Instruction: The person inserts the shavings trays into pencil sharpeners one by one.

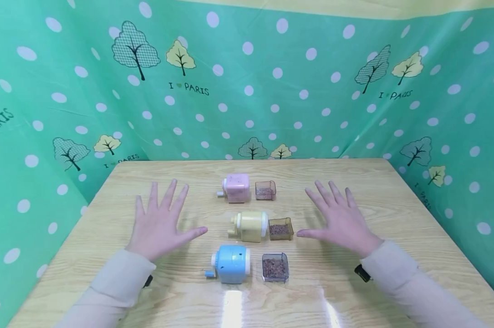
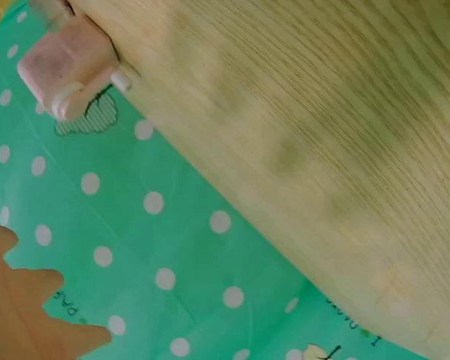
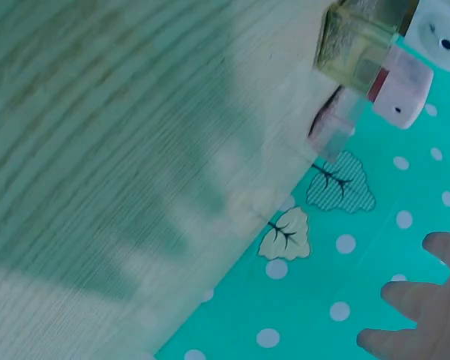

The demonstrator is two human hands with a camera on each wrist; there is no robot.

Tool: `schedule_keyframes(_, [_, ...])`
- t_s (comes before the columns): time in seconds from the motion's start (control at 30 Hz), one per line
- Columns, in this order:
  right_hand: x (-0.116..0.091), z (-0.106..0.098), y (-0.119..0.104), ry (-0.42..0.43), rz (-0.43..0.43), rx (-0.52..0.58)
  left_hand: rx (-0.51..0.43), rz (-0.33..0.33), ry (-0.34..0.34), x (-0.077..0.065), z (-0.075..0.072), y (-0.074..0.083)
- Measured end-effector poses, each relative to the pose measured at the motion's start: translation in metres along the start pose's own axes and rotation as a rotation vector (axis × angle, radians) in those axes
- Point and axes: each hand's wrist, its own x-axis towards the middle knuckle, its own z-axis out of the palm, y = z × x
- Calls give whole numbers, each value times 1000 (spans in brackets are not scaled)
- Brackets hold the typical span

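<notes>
Three crank pencil sharpeners stand in a column mid-table: a pink sharpener (image 1: 237,187) at the back, a yellow sharpener (image 1: 252,226) in the middle and a blue sharpener (image 1: 232,264) in front. Right of each lies its see-through shavings drawer: a pinkish drawer (image 1: 265,191), an amber drawer (image 1: 281,229) and a grey-blue drawer (image 1: 275,267), all with shavings inside. Left of the sharpeners, my left hand (image 1: 160,228) is spread with straight fingers, holding nothing. On the other side my right hand (image 1: 341,221) is spread too, its thumb near the amber drawer but apart from it.
The wood-grain table (image 1: 181,300) ends at the back and sides against a green dotted curtain (image 1: 247,82). Dark wrist devices show under both sleeves, one a black camera (image 1: 362,273) at the right wrist.
</notes>
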Motion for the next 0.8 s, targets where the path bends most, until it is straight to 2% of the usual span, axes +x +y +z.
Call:
schedule_keyframes(0.2, [-10, 2, -6, 22, -32, 3, 7, 67, -3, -3, -3, 13])
schedule_keyframes(0.43, [-15, 2, -23, 37, -85, 15, 14, 127, -17, -10, -11, 23])
schedule_keyframes(0.6, [-17, 2, -32, 40, -125, 27, 44, 213, 24, -16, -12, 34])
schedule_keyframes(0.8, [-25, 4, -43, 56, -188, 66, 53, 282, 37, -23, -13, 45])
